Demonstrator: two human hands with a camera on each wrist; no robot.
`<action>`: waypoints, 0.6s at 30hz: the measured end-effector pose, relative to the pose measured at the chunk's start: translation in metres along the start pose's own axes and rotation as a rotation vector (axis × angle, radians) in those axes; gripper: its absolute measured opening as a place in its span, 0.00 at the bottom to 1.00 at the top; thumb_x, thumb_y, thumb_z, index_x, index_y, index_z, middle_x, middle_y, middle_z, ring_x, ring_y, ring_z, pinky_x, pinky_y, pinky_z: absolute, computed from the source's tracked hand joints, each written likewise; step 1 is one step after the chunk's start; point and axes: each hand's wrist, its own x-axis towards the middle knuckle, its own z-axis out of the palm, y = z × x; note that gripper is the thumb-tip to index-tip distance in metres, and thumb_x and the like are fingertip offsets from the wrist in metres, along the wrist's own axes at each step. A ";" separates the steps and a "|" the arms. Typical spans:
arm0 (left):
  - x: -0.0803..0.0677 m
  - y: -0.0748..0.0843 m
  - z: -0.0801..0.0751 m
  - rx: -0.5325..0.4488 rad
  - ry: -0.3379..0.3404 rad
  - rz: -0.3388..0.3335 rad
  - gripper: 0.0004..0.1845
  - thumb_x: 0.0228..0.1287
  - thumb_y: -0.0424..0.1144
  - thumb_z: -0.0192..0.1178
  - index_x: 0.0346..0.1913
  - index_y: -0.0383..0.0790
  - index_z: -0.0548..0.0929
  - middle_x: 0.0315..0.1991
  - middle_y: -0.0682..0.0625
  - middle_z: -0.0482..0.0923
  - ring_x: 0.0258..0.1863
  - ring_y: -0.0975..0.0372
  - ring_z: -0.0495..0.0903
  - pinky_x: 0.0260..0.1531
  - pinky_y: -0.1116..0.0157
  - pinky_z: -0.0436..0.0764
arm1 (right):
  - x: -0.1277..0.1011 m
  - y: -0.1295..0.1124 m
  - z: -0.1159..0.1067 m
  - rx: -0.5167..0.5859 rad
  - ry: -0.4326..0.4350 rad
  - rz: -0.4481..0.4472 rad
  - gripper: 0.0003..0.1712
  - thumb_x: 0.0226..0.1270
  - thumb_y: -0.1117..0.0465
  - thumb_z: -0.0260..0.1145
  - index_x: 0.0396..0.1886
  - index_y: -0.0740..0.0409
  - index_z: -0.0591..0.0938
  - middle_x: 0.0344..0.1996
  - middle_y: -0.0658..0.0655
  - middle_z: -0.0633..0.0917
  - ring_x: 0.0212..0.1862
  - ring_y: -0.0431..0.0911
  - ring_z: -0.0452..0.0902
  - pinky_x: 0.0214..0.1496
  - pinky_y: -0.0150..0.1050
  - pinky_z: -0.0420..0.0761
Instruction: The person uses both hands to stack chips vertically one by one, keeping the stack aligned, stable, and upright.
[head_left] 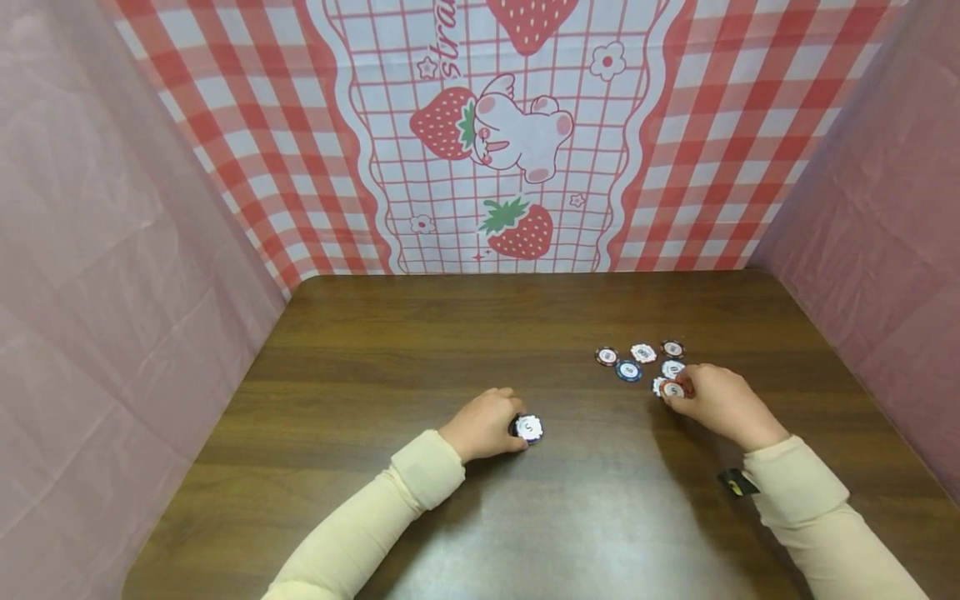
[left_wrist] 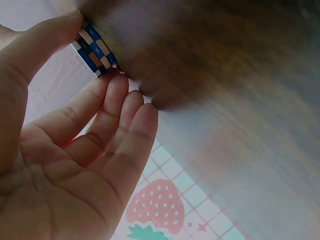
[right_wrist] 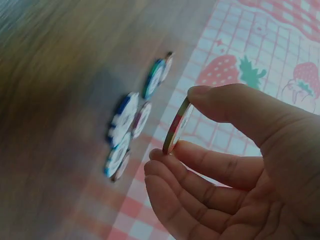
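Left hand point(head_left: 483, 425) near the middle of the surface point(head_left: 420, 350), toward the front edge, fingers curled round a short stack of chips point(head_left: 528, 428); top chip white with a dark rim, stack resting on the wood. In the left wrist view, thumb and fingertips point(left_wrist: 116, 85) pinching the blue-and-white striped edges of the stack point(left_wrist: 95, 50), palm open below. Right hand point(head_left: 720, 406) toward the right edge, pinching a single red-edged chip point(head_left: 672, 389) between thumb and forefinger; in the right wrist view, that chip point(right_wrist: 177, 125) held on edge, lifted clear of the wood, other fingers loosely curled beneath. Loose chips point(head_left: 641, 360) lying flat in a small cluster just beyond the right hand, toward the back right corner: some red-rimmed, one blue-rimmed, one white, a few touching or overlapping, exact count hard to tell. Same cluster blurred in the right wrist view point(right_wrist: 132, 125). No container in sight, chips straight on the wood. Cream sleeves point(head_left: 420, 475) on both arms, a small dark tag point(head_left: 737, 482) at the right cuff. Strawberry-print checked cloth point(head_left: 517, 133) hanging behind the back edge, pink sheets point(head_left: 97, 292) along both sides.
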 end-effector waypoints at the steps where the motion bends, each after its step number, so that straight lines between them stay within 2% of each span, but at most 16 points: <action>1: 0.000 0.000 0.000 -0.001 0.000 -0.001 0.17 0.50 0.50 0.72 0.40 0.43 0.86 0.35 0.54 0.81 0.37 0.62 0.77 0.44 0.66 0.76 | 0.001 -0.003 0.000 0.006 0.005 -0.004 0.11 0.56 0.58 0.69 0.26 0.62 0.80 0.18 0.50 0.77 0.23 0.43 0.68 0.26 0.41 0.68; 7: 0.000 0.000 0.000 0.002 0.000 -0.001 0.17 0.50 0.49 0.73 0.40 0.44 0.86 0.36 0.54 0.81 0.37 0.62 0.77 0.44 0.66 0.76 | 0.005 -0.021 0.002 0.060 0.029 -0.047 0.09 0.56 0.58 0.70 0.28 0.60 0.82 0.20 0.48 0.79 0.24 0.40 0.70 0.27 0.38 0.69; 13: 0.000 0.000 0.001 0.016 0.017 0.018 0.17 0.49 0.49 0.73 0.39 0.44 0.87 0.35 0.54 0.82 0.38 0.62 0.79 0.44 0.66 0.76 | 0.010 -0.042 0.003 0.104 0.037 -0.117 0.06 0.54 0.59 0.71 0.27 0.56 0.83 0.22 0.45 0.83 0.27 0.37 0.76 0.31 0.39 0.75; 18: 0.000 0.000 0.001 0.015 0.016 0.013 0.17 0.48 0.49 0.73 0.39 0.44 0.87 0.35 0.54 0.81 0.37 0.62 0.78 0.43 0.66 0.76 | 0.014 -0.057 0.008 0.120 0.045 -0.166 0.07 0.53 0.59 0.71 0.28 0.58 0.83 0.22 0.46 0.84 0.27 0.38 0.78 0.32 0.37 0.76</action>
